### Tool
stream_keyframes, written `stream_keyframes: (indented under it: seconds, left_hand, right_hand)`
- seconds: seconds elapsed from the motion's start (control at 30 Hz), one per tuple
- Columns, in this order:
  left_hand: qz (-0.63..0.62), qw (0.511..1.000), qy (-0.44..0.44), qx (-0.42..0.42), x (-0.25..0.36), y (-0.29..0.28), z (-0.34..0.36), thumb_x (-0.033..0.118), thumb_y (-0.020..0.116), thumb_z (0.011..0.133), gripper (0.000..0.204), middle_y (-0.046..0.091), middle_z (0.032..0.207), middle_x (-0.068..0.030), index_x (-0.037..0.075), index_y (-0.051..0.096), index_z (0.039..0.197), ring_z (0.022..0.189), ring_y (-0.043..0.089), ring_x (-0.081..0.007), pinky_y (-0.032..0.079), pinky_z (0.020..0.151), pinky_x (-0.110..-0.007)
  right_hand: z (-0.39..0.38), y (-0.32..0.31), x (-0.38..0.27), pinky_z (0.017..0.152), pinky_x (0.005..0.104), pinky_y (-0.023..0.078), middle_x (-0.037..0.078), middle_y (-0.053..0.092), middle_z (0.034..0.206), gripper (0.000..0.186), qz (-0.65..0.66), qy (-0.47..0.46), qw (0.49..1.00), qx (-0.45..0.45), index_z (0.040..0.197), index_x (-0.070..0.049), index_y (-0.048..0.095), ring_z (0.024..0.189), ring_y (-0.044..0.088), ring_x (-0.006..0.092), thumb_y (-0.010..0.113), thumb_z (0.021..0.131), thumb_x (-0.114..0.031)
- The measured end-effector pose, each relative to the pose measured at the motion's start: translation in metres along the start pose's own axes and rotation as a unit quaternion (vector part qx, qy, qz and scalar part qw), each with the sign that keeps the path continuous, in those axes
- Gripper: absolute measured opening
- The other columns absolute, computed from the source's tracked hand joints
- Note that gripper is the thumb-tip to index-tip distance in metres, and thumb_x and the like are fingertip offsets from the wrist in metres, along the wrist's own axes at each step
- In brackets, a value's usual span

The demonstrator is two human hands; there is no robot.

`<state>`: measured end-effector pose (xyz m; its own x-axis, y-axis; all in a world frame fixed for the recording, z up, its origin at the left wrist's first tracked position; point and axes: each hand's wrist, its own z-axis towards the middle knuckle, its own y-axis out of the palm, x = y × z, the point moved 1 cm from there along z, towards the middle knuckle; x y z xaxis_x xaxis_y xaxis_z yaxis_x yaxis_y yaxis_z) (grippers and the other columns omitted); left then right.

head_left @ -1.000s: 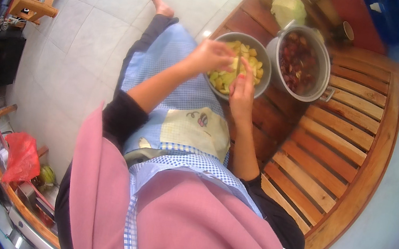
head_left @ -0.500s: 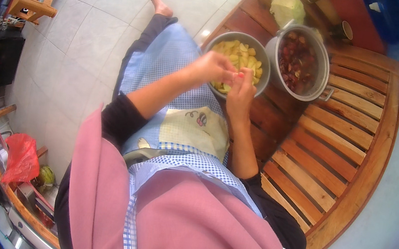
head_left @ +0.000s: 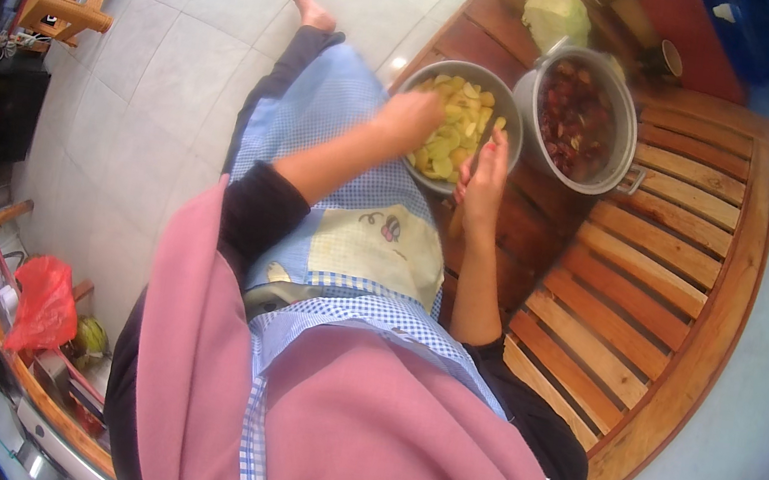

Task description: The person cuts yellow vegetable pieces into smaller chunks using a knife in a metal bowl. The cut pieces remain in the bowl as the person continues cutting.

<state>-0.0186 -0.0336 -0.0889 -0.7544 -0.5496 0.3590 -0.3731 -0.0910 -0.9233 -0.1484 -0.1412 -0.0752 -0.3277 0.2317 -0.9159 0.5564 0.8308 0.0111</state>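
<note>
Yellow pieces (head_left: 455, 144) in bowl (head_left: 514, 111), one o'clock; likely light, firm, slick: pinch by ends. Left hand (head_left: 410, 119), bowl's nine o'clock: grip blurred, can't tell. Right hand (head_left: 483, 189), five o'clock: curled round slim brown thing (head_left: 456, 221).

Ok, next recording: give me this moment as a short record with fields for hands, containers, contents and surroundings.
Left hand: blurred, over the near-left side of the round grey metal bowl
Right hand: raised at the bowl's right side, fingers curled; its grip is too small to tell
Bowl contents: pale yellow cut pieces
Second container: deep silver metal pot, right of the bowl
Pot contents: dark red pieces
Beyond: pale green leafy head
Support: brown slatted wooden bench
</note>
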Motion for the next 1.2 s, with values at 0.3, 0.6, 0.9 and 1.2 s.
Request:
stream_keyframes:
  seconds: [0.3, 0.6, 0.9, 1.2]
  left_hand:
    - [-0.054, 0.998, 0.023, -0.035, 0.0, 0.004, 0.0, 0.002, 0.06, 0.078, 0.011, 0.068, 0.086, -0.0221, -0.001, 0.07, 0.082, 0.084, 0.069, -0.0347, 0.056, 0.073, -0.039]
    - [-0.559, 0.807, -0.193, 0.0, -0.006, -0.02, -0.018, 0.012, 0.073, 0.083, 0.029, 0.07, 0.091, -0.0166, -0.007, 0.067, 0.104, 0.082, 0.07, -0.0211, 0.058, 0.073, -0.031]
    - [-0.688, 0.695, -0.21, 0.015, 0.003, -0.025, -0.028, 0.009, 0.071, 0.084, 0.023, 0.066, 0.095, -0.0156, -0.007, 0.063, 0.099, 0.088, 0.069, -0.022, 0.056, 0.08, -0.028]
    - [-0.737, 0.634, -0.235, 0.001, 0.016, -0.015, -0.028, 0.004, 0.069, 0.081, 0.018, 0.066, 0.096, -0.015, -0.006, 0.062, 0.095, 0.092, 0.067, -0.0231, 0.055, 0.08, -0.03]
  right_hand:
    - [0.003, -0.006, -0.001, 0.035, 0.0201, 0.028, -0.004, 0.038, 0.06, 0.041, 0.074, 0.026, 0.996, -0.039, 0.136, -0.013, 0.046, 0.039, 0.031, 0.0049, 0.033, 0.105, -0.037]
    - [-0.007, 0.009, -0.006, 0.044, 0.021, 0.031, -0.003, 0.039, 0.062, 0.039, -0.09, -0.096, 0.989, -0.067, 0.137, -0.011, 0.045, 0.049, 0.035, 0.0051, 0.035, 0.105, -0.03]
    - [-0.012, 0.016, -0.011, 0.049, 0.0246, 0.032, -0.002, 0.038, 0.06, 0.039, -0.182, -0.169, 0.966, -0.069, 0.139, -0.01, 0.047, 0.053, 0.034, 0.0064, 0.035, 0.103, -0.02]
    - [-0.023, 0.034, -0.016, 0.069, 0.0464, 0.05, 0.027, 0.065, 0.086, 0.031, -0.311, -0.258, 0.913, 0.064, 0.124, -0.004, 0.053, 0.082, 0.066, 0.0433, 0.04, 0.098, -0.013]
